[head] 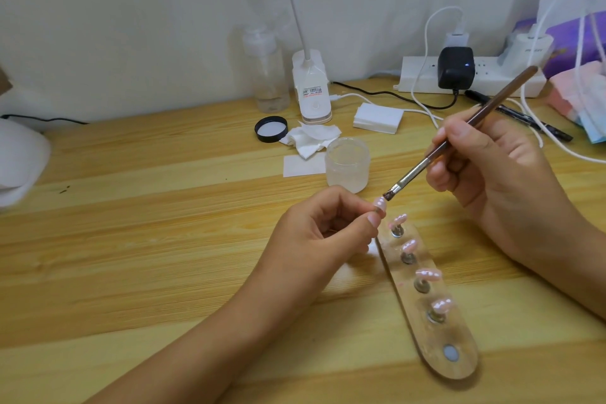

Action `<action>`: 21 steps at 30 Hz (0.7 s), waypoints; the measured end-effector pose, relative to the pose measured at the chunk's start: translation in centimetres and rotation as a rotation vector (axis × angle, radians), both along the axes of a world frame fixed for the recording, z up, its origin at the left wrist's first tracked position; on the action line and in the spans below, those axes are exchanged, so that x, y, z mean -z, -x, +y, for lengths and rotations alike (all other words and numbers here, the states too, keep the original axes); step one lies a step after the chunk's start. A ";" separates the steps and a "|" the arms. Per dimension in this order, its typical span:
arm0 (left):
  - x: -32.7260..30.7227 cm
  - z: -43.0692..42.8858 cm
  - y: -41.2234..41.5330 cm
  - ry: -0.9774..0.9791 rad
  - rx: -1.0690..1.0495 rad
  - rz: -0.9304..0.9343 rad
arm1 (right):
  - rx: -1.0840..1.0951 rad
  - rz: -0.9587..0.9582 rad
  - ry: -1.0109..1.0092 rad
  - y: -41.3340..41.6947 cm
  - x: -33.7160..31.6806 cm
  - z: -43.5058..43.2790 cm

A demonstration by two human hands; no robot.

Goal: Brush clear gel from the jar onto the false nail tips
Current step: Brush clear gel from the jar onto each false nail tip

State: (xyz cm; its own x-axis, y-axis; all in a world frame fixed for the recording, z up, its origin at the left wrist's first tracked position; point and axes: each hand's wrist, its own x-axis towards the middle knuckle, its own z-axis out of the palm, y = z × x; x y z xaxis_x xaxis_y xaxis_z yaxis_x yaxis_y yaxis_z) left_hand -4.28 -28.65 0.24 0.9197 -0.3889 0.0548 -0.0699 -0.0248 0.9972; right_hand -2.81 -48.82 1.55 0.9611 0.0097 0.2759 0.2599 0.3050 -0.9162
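Observation:
My left hand (323, 233) pinches the peg of a pink false nail tip (478, 203), lifted just above the table. My right hand (485, 174) grips a brown-handled brush (459, 131) like a pen; its flat bristles (389, 195) touch the raised tip. A clear oblong holder (429, 308) lies on the table to the right of my left hand, with several pink nail tips (428, 274) standing on pegs and one bare magnet spot (450, 353) at its near end. The open frosted gel jar (347, 165) stands just behind the raised tip.
The jar's black lid (271, 129), crumpled wipes (310, 138) and a pad stack (377, 117) lie behind the jar. A clear pump bottle (267, 70), a lamp base (311, 88), a power strip (465, 75) with cables and two pens (518, 115) line the back. A white object (19, 161) sits at the left edge.

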 end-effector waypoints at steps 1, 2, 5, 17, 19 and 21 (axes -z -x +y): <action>0.0 0.0 0.0 0.001 0.000 0.001 | -0.016 0.000 0.015 0.1 0.0 0.1; 0.0 0.0 0.0 0.001 0.000 0.001 | -0.020 -0.003 0.033 0.2 -0.1 0.2; 0.0 0.1 0.0 0.007 -0.005 0.005 | 0.028 -0.024 0.069 0.3 -0.1 0.5; -0.3 0.0 0.0 0.053 -0.031 0.063 | -0.022 -0.030 -0.005 -0.5 0.4 -0.2; -0.3 0.0 0.0 0.057 -0.032 0.068 | -0.046 -0.032 0.000 -0.5 0.4 -0.2; -0.4 0.0 0.0 0.058 -0.030 0.070 | -0.051 -0.027 0.015 -0.4 0.5 -0.2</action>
